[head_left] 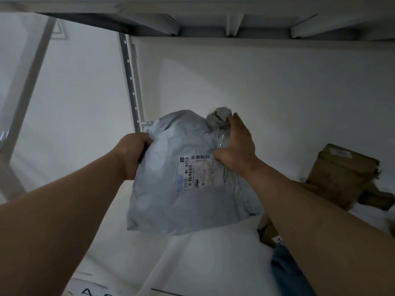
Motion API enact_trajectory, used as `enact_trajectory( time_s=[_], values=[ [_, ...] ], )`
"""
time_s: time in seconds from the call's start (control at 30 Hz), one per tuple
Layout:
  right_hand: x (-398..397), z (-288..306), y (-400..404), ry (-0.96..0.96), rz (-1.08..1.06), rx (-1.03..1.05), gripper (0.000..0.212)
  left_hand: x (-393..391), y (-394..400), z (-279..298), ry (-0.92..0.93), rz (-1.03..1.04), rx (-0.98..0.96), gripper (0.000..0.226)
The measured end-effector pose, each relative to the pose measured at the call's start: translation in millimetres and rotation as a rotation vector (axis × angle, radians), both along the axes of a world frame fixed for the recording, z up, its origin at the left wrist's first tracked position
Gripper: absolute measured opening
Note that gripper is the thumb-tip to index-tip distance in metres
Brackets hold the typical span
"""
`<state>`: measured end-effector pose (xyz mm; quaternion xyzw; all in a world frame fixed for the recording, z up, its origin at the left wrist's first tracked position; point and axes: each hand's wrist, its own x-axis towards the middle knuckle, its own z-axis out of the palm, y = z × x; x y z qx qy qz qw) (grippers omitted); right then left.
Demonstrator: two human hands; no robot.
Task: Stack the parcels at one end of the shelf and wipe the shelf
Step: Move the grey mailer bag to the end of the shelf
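Both hands grip the grey mailer parcel [181,178] above the white shelf [213,263] — left hand [132,154] pinching its left edge, right hand [237,146] clutching the bunched top — long axis hanging toward the person.

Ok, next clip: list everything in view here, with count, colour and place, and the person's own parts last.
Grey plastic mailer bag with white printed label: one, pale grey, held up at centre above the shelf.
Brown cardboard parcels: at least two, brown, on the shelf at right; another partly hidden under the right forearm.
Blue item: one, blue, lower right, too hidden to identify.
White shelf board: one, white, below the bag.
Perforated metal upright: one, grey-white, left of centre.
Upper shelf underside: one, grey, across the top.
Left hand: grips the bag's left edge.
Right hand: fingers grip the bag's bunched top right corner.
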<state>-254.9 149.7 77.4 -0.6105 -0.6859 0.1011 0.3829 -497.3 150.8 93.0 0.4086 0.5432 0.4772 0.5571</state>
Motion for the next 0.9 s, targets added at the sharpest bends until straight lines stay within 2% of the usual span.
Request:
enact_trajectory(
  time_s=[0.13,0.2,0.27,0.33,0.47,0.53,0.6,0.63,0.7,0.77,0.83,0.9],
  values=[
    [1,7,-5,-0.220,-0.125,0.307,0.111,3,1,4,0.071,0.008,-0.007,0.025],
    [-1,10,-7,-0.287,-0.183,0.377,0.108,5,3,4,0.114,0.025,0.009,0.024],
    [-3,15,-8,-0.333,-0.168,0.340,0.108,8,5,3,0.144,0.020,0.035,0.027],
    [-7,22,-11,-0.376,-0.043,0.237,0.109,13,6,3,0.164,0.016,0.060,0.027],
    [-18,26,-11,-0.370,0.193,-0.044,0.099,23,4,7,0.104,-0.010,0.059,0.022],
    [-14,25,-10,-0.264,0.237,-0.202,0.078,25,4,10,0.042,-0.004,0.059,0.018],
    [-4,18,-5,-0.105,0.254,-0.270,0.036,25,7,12,0.035,0.033,0.137,0.014],
    [3,13,-1,-0.044,0.235,-0.276,0.025,24,10,11,0.090,0.055,0.195,0.010],
    [15,1,5,0.072,0.172,-0.287,0.025,19,17,5,0.253,0.146,0.280,0.028],
    [24,-9,8,0.292,0.125,-0.289,0.027,8,22,-5,0.348,0.312,0.329,0.050],
    [30,-15,11,0.589,0.090,-0.292,0.018,-3,26,-15,0.382,0.448,0.292,0.071],
    [34,-20,14,0.807,0.075,-0.283,0.010,-11,26,-25,0.345,0.441,0.173,0.091]
  ],
)
